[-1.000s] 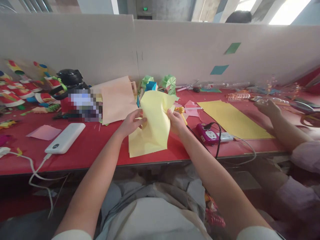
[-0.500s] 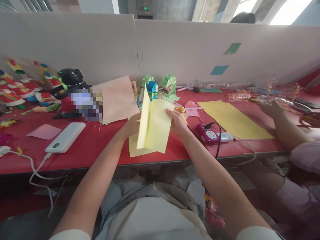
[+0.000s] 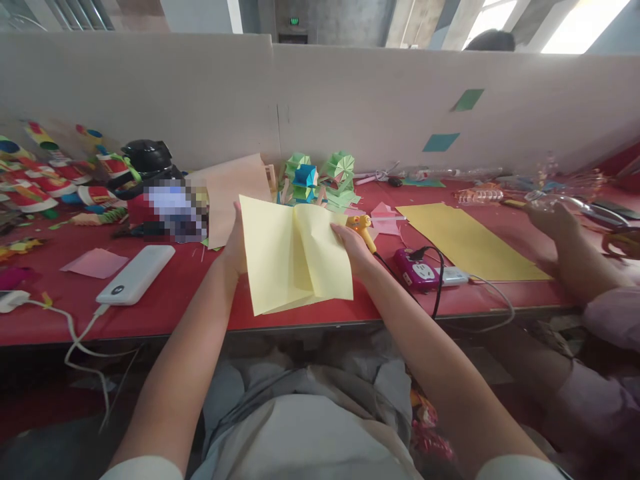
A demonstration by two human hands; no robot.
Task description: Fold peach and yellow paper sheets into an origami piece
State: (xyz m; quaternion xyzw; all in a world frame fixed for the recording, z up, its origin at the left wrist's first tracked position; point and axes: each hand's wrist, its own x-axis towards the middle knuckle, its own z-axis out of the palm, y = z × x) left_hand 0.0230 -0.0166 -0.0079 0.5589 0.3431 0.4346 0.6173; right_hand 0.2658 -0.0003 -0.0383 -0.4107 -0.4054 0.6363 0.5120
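A folded sheet of pale yellow paper (image 3: pixel 273 257) is held up over the front of the red table, its middle fold standing out and its panels spread to both sides. My left hand (image 3: pixel 237 243) grips its left edge, the fingertips mostly hidden behind the sheet. At the upper right edge, my right hand (image 3: pixel 351 245) pinches the paper with the thumb on the near face. Just beyond my right hand lies a yellow glue gun (image 3: pixel 361 225) with a black cord.
A white power bank (image 3: pixel 136 275) with a cable lies left. Right are a purple power socket (image 3: pixel 417 269), a larger yellow sheet (image 3: pixel 470 243) and a co-worker's hand (image 3: pixel 557 223). Green and blue folded-paper pieces (image 3: pixel 306 181) stand behind, beside a tan sheet (image 3: pixel 235 190).
The folded paper has been spread open, its left panel swung out to the left. My left hand moved left with that edge; my right hand stayed nearly in place.
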